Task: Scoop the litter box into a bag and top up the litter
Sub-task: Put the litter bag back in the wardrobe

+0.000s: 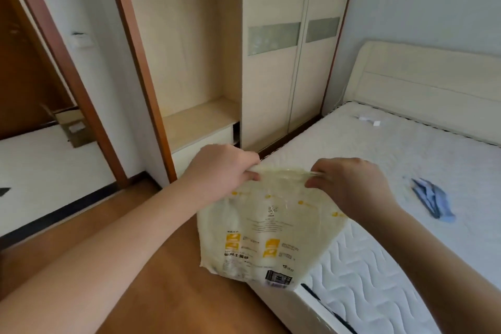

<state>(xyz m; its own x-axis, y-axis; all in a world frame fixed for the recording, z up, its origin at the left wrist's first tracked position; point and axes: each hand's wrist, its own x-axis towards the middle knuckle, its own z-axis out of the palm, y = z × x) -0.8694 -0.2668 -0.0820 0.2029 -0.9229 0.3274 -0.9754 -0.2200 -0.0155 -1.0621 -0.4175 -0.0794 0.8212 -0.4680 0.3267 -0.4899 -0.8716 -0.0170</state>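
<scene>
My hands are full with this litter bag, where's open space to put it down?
The mattress is bare between the headboard and the blue cloth. The wood floor left of the bag is open too. Neither looks crowded.

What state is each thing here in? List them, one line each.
Litter bag: held up over the bed corner, top edge pinched from both sides.
Left hand: fingers curled, gripping the bag's top left.
Right hand: fingers pinching the bag's top right.
Wardrobe doors: shut.
Open shelf: bare.
Mattress: no sheet on it.
Blue cloth: crumpled, lying on the mattress.
Cardboard box: on the floor past the doorway, flaps open.
</scene>
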